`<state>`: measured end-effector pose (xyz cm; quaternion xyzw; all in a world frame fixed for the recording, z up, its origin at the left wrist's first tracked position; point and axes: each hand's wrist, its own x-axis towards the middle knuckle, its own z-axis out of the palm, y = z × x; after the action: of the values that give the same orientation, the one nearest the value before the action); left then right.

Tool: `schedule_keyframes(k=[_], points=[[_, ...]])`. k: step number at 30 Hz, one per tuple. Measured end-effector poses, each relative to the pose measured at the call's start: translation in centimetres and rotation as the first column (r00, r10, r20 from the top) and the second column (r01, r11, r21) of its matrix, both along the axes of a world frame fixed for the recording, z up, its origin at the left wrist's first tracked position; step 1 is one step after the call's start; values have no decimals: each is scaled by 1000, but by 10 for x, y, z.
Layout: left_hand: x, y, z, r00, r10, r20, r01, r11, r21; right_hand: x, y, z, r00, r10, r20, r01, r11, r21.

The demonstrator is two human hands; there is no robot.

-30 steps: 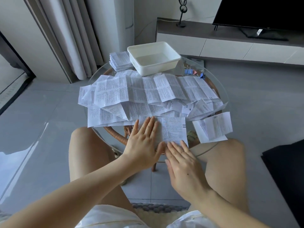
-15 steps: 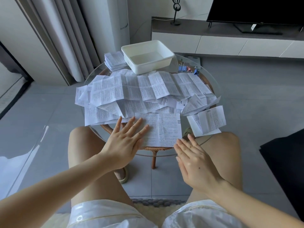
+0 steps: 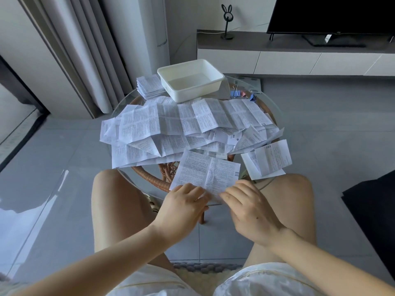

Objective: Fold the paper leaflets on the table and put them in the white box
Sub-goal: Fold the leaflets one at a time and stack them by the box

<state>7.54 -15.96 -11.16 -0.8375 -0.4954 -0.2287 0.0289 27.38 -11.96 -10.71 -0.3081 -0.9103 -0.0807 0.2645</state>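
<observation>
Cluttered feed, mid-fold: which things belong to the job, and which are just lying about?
Job:
leaflet, pinched by left hand and right hand
loose leaflets
stacked leaflets
white box

Lying about:
binder clips
television
rabbit-eared stand

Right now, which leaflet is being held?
The single leaflet nearest the person, in front of the pile; left hand and right hand grip its near edge.

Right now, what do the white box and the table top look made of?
White box: probably plastic, matte, with a smooth moulded rim. Table top: clear glass, glossy; the woven cane base shows through it.
</observation>
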Motion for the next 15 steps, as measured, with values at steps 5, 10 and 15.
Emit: schedule_keyframes(k=[5,10,15], points=[[-2,-5,6,1000,-2,20,2,1000,2,7,14,11,996,52,-75,-63,985,-161],[-8,1,49,976,61,211,-67,997,24,-5,18,66,949,-61,-308,-63,924,-377],[-17,16,109,493,505,708,-60,832,-552,-5,29,118,939,-19,-344,50,995,81]])
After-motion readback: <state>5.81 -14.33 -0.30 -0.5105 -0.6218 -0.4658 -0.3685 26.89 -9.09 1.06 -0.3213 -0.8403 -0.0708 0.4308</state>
